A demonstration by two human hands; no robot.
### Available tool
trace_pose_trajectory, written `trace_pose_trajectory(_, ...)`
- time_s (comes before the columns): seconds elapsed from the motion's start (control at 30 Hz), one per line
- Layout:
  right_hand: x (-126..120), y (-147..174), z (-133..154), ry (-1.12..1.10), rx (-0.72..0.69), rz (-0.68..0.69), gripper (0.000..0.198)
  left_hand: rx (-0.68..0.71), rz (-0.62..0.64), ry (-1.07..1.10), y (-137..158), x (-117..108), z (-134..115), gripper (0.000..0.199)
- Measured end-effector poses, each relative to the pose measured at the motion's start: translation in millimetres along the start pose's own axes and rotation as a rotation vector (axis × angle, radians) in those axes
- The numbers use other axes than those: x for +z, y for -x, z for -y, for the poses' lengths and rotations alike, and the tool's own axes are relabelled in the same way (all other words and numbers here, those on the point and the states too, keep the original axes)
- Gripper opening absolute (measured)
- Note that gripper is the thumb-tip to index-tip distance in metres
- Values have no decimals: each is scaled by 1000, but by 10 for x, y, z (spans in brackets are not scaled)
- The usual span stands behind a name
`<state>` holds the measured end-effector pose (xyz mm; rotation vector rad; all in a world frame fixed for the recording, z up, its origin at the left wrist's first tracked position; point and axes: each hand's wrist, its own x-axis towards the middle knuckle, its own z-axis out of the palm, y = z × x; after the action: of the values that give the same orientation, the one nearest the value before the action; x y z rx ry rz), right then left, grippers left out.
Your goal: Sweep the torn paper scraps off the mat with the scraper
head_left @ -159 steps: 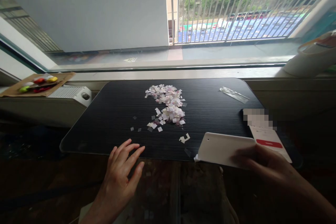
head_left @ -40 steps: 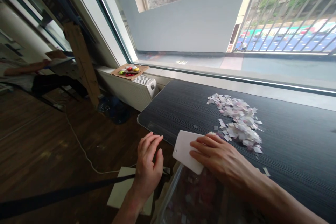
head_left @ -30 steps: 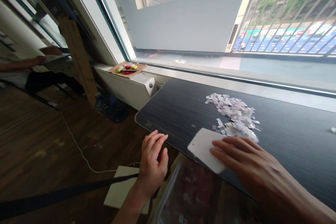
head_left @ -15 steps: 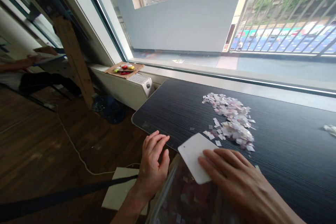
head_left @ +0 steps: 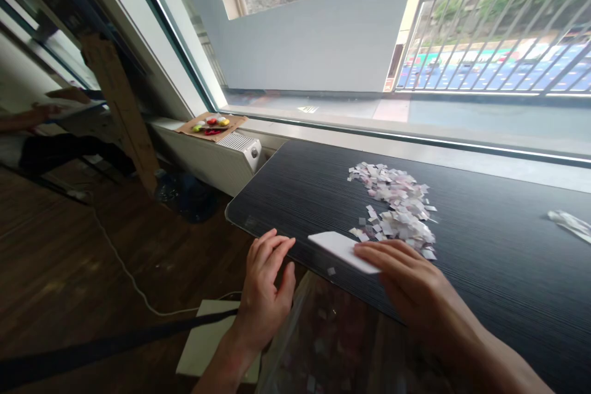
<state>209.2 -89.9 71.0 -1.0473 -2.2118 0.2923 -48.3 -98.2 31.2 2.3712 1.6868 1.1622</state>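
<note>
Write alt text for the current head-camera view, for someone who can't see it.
A person's right hand holds a thin white card at the near edge of a black table, near a heap of small pale pieces. The open left hand holds nothing; below the edge, a clear plastic container holds more pieces.

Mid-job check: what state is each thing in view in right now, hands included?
Left hand: open, holding nothing, fingers slightly bent
Right hand: gripping the white card
White card: tilted, near the table's front edge
Paper scraps: loose, heaped on the table
Plastic bin: scraps inside, outline blurred
Plastic wrapper: lying on the table
</note>
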Motion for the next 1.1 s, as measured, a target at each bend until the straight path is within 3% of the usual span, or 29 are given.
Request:
trace_pose_trajectory(0.13, 86, 370, -211, -105, 387, -188, 23, -6, 11, -2, 2, -24, 0, 37)
trace_pose_trajectory(0.23, 109, 671, -220, -155, 644, -262, 27, -14, 37, -1, 24, 8, 11, 36)
trace_pose_trajectory(0.37, 118, 733, -166, -268, 866, -368, 33, -4, 33, 16, 4, 54, -36, 35)
trace_pose_trajectory(0.67, 94, 698, -161, -453, 922, -352, 26, 10, 45, 14, 28, 48, -38, 36)
trace_pose_trajectory(0.8, 74, 716, -183, -535, 899, -259, 26, 12, 45, 6, 29, 43, -34, 35)
trace_pose_trajectory(1.1, 83, 862, -26, -547, 1050, -372, 30, 9, 87, -3, 54, 64, -63, 36)
